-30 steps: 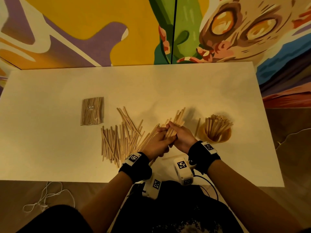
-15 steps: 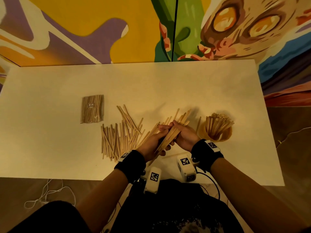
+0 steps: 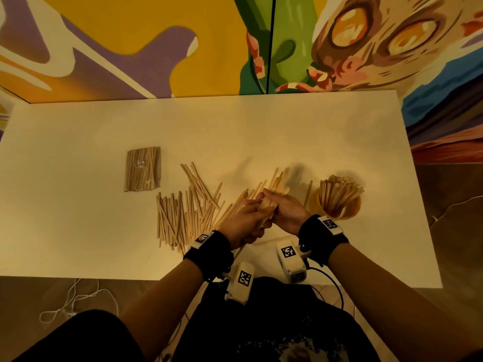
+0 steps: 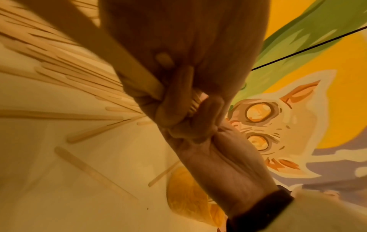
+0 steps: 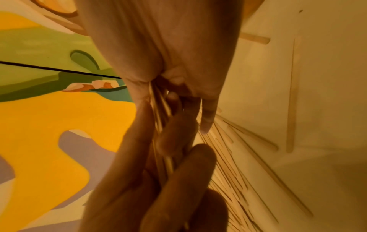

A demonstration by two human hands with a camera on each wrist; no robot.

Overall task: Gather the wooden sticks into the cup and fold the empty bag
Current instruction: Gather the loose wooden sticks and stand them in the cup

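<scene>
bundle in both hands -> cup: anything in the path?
Nothing visible blocks it. Both hands, left hand and right hand, grip the bundle of sticks just left of the cup. Only one loose stick lies flat on the table between them, below a lifted path. The cup already holds many sticks, so room may be tight.

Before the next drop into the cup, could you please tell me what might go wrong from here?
1. Both the left hand and the right hand grip one uneven bundle of flat wooden sticks; some could slip out during the handover.
2. The round yellow cup is already crowded with splayed sticks, so new ones may snag or spill.
3. A single loose wooden stick lies just beside the cup and could be knocked or missed.
</scene>
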